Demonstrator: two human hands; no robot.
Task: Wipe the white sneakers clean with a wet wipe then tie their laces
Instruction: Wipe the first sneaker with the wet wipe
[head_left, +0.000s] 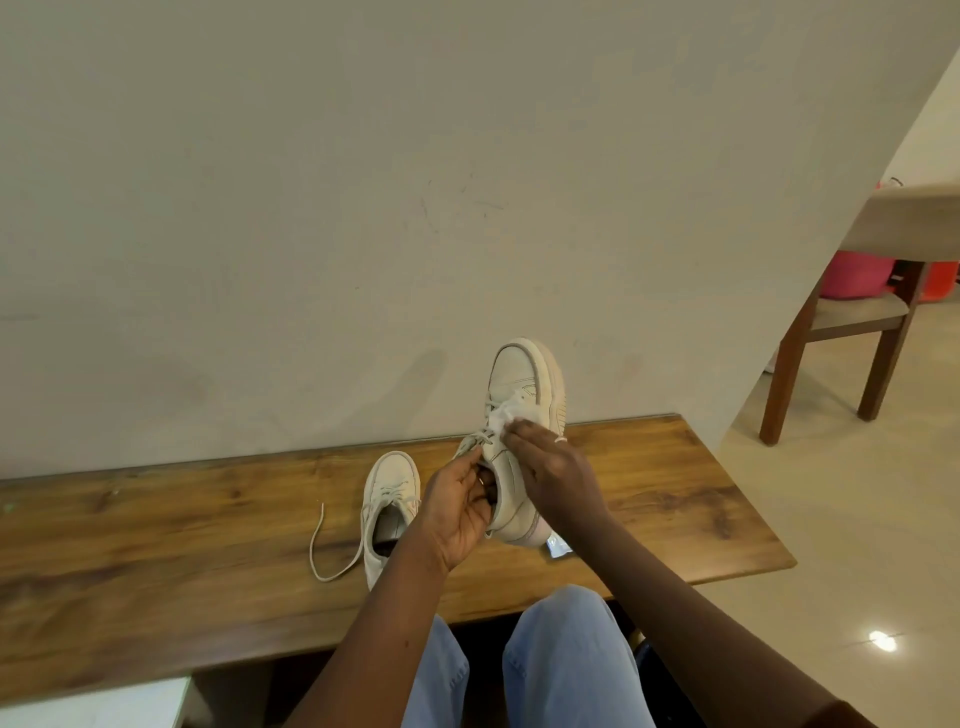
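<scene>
Grips the raised sneaker (524, 384) by its collar with the left hand (457, 509) above the tabletop (156, 545), pinches the wet wipe (506, 413) against it with the right hand (550, 467), risks dropping it by rubbing too hard.

no readable text, labels or numbers
</scene>
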